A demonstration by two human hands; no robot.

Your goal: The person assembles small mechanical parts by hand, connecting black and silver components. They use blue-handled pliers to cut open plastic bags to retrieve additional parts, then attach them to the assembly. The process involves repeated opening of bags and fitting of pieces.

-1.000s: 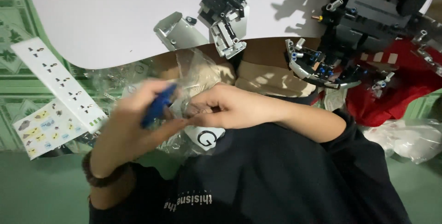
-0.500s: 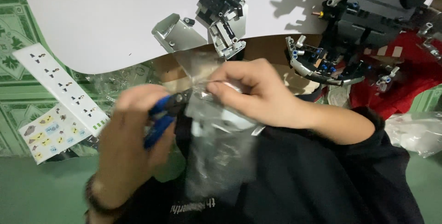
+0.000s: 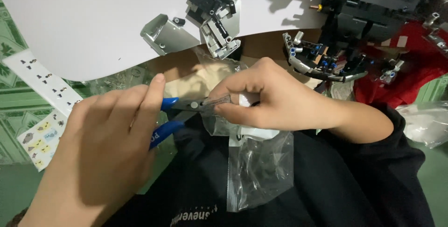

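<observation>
over the lap, below the edge of the white worktop [image 3: 84, 31], both hands meet on a clear plastic bag [image 3: 259, 171]. the bag hangs down from the right hand [image 3: 275, 98], long axis roughly vertical, zip strip running up its left side, lower end resting against the black shirt [image 3: 326, 185]. small dark parts sit inside; too blurred to tell what kind.

right hand: fingers [image 3: 233, 87] together, pinched on the bag's top edge, holding it taut and level. thumb is under, not visible.

left hand [image 3: 107, 147]: fingers wrapped around the blue-handled cutters [image 3: 179, 112], index finger stretched along the upper handle. handles look slightly apart. the metal nose points right, long axis near horizontal, and meets the top strip of the bag just beside the right fingertips. i can't tell whether the blades are closed on the plastic or only touching it; the right hand covers the tip.

key relation: bag top lies directly right of the cutter nose, in line with it, so the tool axis runs across the bag's hanging axis at about a right angle. right hand is nearer the bag, actually on it; the left reaches it only through the tool.

around: grey and black brick-built assembly [image 3: 214, 17] on the worktop, a bigger black model [image 3: 364, 26] upper right over red cloth [image 3: 410, 68], white power strip [image 3: 39, 80] and a sticker sheet [image 3: 42, 138] on the left, another clear bag [image 3: 427, 122] far right.
</observation>
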